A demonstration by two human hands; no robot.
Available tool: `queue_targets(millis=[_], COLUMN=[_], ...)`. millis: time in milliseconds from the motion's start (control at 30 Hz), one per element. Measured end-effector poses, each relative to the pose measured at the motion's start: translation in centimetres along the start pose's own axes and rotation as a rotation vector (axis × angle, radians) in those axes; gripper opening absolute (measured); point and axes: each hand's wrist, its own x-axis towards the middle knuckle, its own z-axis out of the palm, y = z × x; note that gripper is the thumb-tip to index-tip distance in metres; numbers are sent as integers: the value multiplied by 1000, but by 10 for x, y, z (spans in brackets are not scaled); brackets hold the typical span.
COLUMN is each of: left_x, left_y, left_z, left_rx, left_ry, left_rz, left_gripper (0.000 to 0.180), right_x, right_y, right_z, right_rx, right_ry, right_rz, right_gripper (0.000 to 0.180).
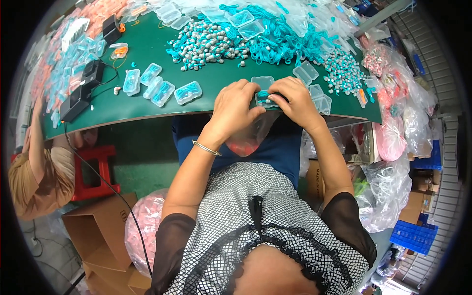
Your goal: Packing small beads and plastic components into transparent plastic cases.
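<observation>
At the table's front edge lies a small clear plastic case (262, 82), its lid hinged open and teal pieces in its base. My left hand (233, 104) grips the case's left side with curled fingers. My right hand (296, 101) is closed at the case's right side, thumb and fingers pinching a teal cord piece (264, 93) inside it. The fingers partly hide the contents. To the left sit several filled cases (188, 92) with teal cords. Several open clear cases (306, 73) lie just right of my right hand.
Beyond my hands are heaps of grey-and-teal earplug-like pieces (209, 44), teal cords (275, 39) and smaller pieces (342, 71). Black boxes (74, 103) with a cable stand left. Another person's arm (37, 142) is at far left. A red stool (96, 172) and cartons (101, 231) stand below.
</observation>
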Motion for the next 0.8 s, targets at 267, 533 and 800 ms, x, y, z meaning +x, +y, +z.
queue_targets(millis=[267, 533, 800], left_x=[-2, -5, -6], left_y=[-1, -3, -1], left_z=[0, 3, 3], left_rx=[-12, 14, 41], left_ry=[9, 64, 79], left_rz=[3, 61, 82], left_gripper=[40, 42, 42], right_x=[-9, -5, 18], right_y=[-8, -8, 14], right_z=[2, -7, 11], right_rx=[62, -66, -140], right_ry=[-2, 5, -25], right_rz=[12, -10, 129], right_gripper=[16, 18, 19])
